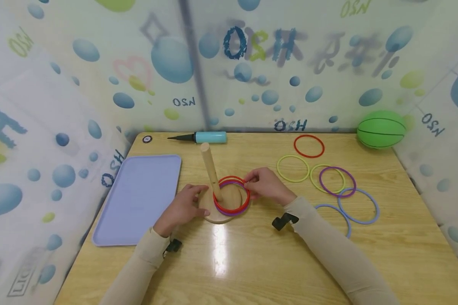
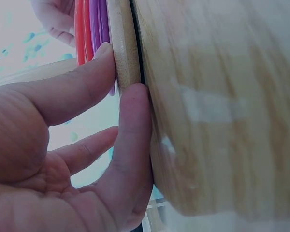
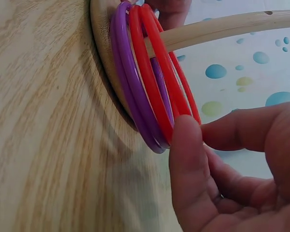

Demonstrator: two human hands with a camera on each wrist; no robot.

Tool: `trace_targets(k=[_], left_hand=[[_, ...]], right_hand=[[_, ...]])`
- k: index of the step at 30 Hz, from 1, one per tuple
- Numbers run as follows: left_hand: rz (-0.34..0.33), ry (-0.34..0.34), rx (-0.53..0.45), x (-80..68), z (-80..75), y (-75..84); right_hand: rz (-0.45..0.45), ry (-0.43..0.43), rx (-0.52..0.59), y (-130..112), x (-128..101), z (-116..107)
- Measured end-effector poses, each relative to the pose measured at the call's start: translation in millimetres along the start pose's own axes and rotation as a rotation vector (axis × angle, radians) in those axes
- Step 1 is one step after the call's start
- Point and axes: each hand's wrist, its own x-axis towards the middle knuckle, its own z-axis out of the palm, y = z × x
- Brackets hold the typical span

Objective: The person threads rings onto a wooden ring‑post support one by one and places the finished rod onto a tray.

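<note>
Red rings [image 1: 230,212] circle the upright peg [image 1: 210,169], right hand [image 1: 268,185] nearer and pinching their right edge, left hand [image 1: 181,208] holding the wooden base [image 1: 209,202] opposite!

Room above rings [image 1: 232,212], save upright peg [image 1: 211,171]

Left arm [image 1: 137,267], extended forward; left hand [image 1: 180,206], thumb and forefinger tips apart. Right arm [image 1: 332,250], angled inward; right hand [image 1: 268,185], thumb and forefinger pinching.

Both sleeves [image 1: 330,250] are long, plain and beige. At each cuff [image 1: 297,208] sits a small black block [image 1: 284,221], its exact shape unclear.
</note>
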Motion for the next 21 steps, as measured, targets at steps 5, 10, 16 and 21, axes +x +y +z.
trace_targets(k=[5, 10, 16, 21], left_hand=[[-0.007, -0.005, -0.002, -0.2, -0.4, 0.7], [-0.008, -0.01, -0.008, -1.1, -0.4, 2.0], [-0.011, -0.01, -0.028, -1.8, -1.9, 3.1], [-0.009, -0.012, -0.018, -1.9, -1.2, 1.4]], right_hand=[[-0.017, 0.002, -0.044, 1, 0, -1], [-0.037, 0.006, -0.107, 5, -1, -4], [-0.053, 0.006, -0.156, 5, -6, -15], [-0.074, -0.004, -0.207, 7, -9, -34]])
